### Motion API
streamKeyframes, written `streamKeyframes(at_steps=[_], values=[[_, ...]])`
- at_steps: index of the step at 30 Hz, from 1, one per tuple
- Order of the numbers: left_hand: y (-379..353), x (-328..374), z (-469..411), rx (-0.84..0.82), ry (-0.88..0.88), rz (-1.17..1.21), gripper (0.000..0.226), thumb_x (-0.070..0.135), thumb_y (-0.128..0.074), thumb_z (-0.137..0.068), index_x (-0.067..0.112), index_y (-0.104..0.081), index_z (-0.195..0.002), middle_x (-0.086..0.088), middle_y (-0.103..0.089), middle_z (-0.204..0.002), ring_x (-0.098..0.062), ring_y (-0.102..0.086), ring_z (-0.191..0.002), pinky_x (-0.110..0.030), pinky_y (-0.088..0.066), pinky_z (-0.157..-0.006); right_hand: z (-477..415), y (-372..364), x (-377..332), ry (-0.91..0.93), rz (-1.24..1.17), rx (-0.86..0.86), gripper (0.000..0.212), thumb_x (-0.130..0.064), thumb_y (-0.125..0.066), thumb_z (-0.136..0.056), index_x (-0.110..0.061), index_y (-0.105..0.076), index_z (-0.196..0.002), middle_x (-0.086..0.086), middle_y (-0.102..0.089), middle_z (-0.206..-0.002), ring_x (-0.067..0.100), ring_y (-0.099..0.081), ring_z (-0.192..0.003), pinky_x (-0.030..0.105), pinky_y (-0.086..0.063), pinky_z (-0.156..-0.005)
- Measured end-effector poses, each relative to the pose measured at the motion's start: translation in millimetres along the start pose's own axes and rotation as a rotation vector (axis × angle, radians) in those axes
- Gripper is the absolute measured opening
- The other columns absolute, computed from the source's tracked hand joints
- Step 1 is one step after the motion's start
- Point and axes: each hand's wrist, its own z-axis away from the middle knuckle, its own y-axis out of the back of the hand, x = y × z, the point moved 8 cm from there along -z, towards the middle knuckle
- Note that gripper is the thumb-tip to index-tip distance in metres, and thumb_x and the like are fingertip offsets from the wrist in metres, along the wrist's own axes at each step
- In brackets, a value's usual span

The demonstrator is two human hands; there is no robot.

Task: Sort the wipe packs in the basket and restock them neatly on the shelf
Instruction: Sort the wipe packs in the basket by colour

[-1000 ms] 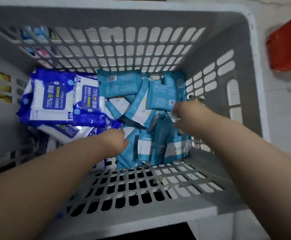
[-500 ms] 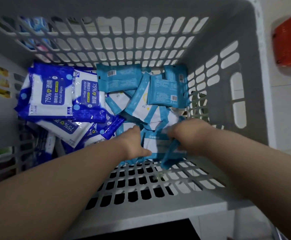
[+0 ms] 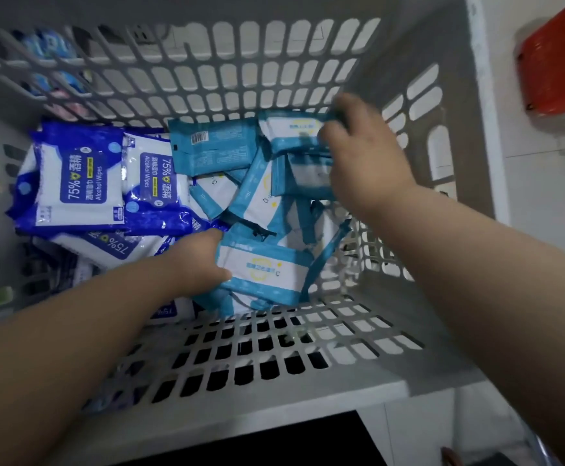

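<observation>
While reaching into the grey basket (image 3: pixel 476 169), gripping the near light-blue pack (image 3: pixel 267 270) by its left edge with the left hand (image 3: pixel 197 260), thumb on top and fingers tucked under. Pinching the far light-blue pack (image 3: pixel 291 129) near the right wall with the right hand (image 3: pixel 365 146), fingers curled but blurred. Note the dark-blue alcohol packs (image 3: pixel 79 179) piled left, with the light-blue heap leaning loosely on the right. Likely risks: toppling that heap by lifting from under it, losing a slick pack from a shallow pinch, or muddling the two kinds.
</observation>
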Motion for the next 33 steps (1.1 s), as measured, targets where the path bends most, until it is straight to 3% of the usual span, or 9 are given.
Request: streamKeyframes(at_steps=[3, 5, 9, 12, 17, 21, 25, 29, 33], values=[[15.9, -0.2, 14.1, 0.028, -0.04, -0.057, 0.046, 0.028, -0.067, -0.084, 0.019, -0.045, -0.123, -0.004, -0.058, -0.117, -0.02, -0.054, -0.1, -0.033, -0.046, -0.085, 16.9, -48.6, -21.7, 0.107, -0.083, -0.404, 0.043, 0.0, -0.05, -0.084, -0.013, -0.052, -0.125, 0.011, -0.048, -0.127, 0.034, -0.051, -0.111, 0.039, -0.046, -0.089], [24.4, 0.2, 25.3, 0.021, -0.08, -0.055, 0.044, 0.028, -0.068, -0.084, 0.023, -0.046, -0.122, 0.0, -0.058, -0.118, -0.018, -0.055, -0.102, -0.033, -0.047, -0.085, 35.0, -75.4, -33.6, 0.173, -0.083, -0.616, 0.046, -0.005, -0.053, -0.087, -0.019, -0.047, -0.13, 0.005, -0.045, -0.129, 0.029, -0.049, -0.115, 0.038, -0.046, -0.09], [46.5, -0.7, 43.8, 0.08, -0.113, -0.039, 0.041, 0.029, -0.069, -0.084, 0.029, -0.048, -0.119, 0.005, -0.061, -0.111, -0.016, -0.058, -0.098, -0.03, -0.046, -0.077, 59.6, -100.8, -49.3, 0.329, 0.061, -0.757, 0.067, -0.015, -0.063, -0.085, -0.026, -0.032, -0.143, -0.001, -0.031, -0.146, 0.026, -0.038, -0.128, 0.04, -0.041, -0.099], [69.2, -3.5, 51.3, 0.161, -0.12, 0.042, 0.034, 0.027, -0.071, -0.082, 0.033, -0.046, -0.105, 0.008, -0.059, -0.099, -0.007, -0.056, -0.084, -0.024, -0.042, -0.065, 76.2, -108.4, -51.2, 0.245, 0.093, -0.994, 0.058, -0.019, -0.052, -0.092, -0.025, -0.027, -0.145, 0.006, -0.038, -0.144, 0.029, -0.04, -0.129, 0.044, -0.04, -0.102], [103.8, 11.0, 55.5, 0.268, -0.113, 0.627, 0.039, 0.015, -0.073, -0.08, 0.034, -0.054, -0.108, 0.021, -0.062, -0.091, 0.005, -0.064, -0.077, -0.018, -0.052, -0.065, 82.8, -115.1, -46.4, 0.211, 0.237, -1.079, 0.053, -0.015, -0.041, -0.095, -0.019, -0.025, -0.145, 0.011, -0.046, -0.138, 0.032, -0.045, -0.125, 0.044, -0.042, -0.097], [81.4, 74.7, 29.0, 0.207, -0.198, 0.779, 0.032, 0.022, -0.075, -0.08, 0.023, -0.053, -0.103, 0.01, -0.067, -0.094, -0.001, -0.067, -0.08, -0.023, -0.056, -0.077, 106.1, -115.1, -33.8, 0.097, 0.207, -1.24, 0.048, -0.018, -0.045, -0.097, -0.012, -0.033, -0.143, 0.011, -0.044, -0.141, 0.03, -0.046, -0.125, 0.038, -0.039, -0.099], [23.6, 121.6, 8.1, -0.047, -0.202, 0.511, 0.033, 0.044, -0.055, -0.092, 0.016, -0.057, -0.11, -0.003, -0.064, -0.114, -0.02, -0.061, -0.103, -0.039, -0.048, -0.095, 112.5, -111.1, -27.9, 0.077, 0.13, -1.221, 0.047, -0.036, -0.05, -0.095, -0.015, -0.046, -0.137, 0.008, -0.051, -0.136, 0.027, -0.051, -0.121, 0.036, -0.043, -0.1], [23.8, 76.8, 0.2, 0.101, -0.093, 0.107, 0.03, 0.021, -0.043, -0.099, 0.003, -0.061, -0.114, -0.016, -0.062, -0.116, -0.029, -0.058, -0.105, -0.034, -0.047, -0.088, 88.4, -86.7, -25.8, 0.026, -0.057, -1.08, 0.041, -0.04, -0.045, -0.096, -0.011, -0.061, -0.119, 0.01, -0.06, -0.12, 0.026, -0.056, -0.108, 0.033, -0.045, -0.094], [-2.4, 33.8, -2.1, -0.048, 0.005, -0.377, 0.027, 0.013, -0.042, -0.098, 0.004, -0.049, -0.123, -0.013, -0.051, -0.126, -0.024, -0.05, -0.114, -0.028, -0.041, -0.088, 53.4, -64.4, -23.7, -0.045, -0.244, -0.78, 0.029, -0.028, -0.049, -0.095, -0.014, -0.061, -0.118, 0.009, -0.061, -0.118, 0.025, -0.055, -0.107, 0.03, -0.045, -0.088]])
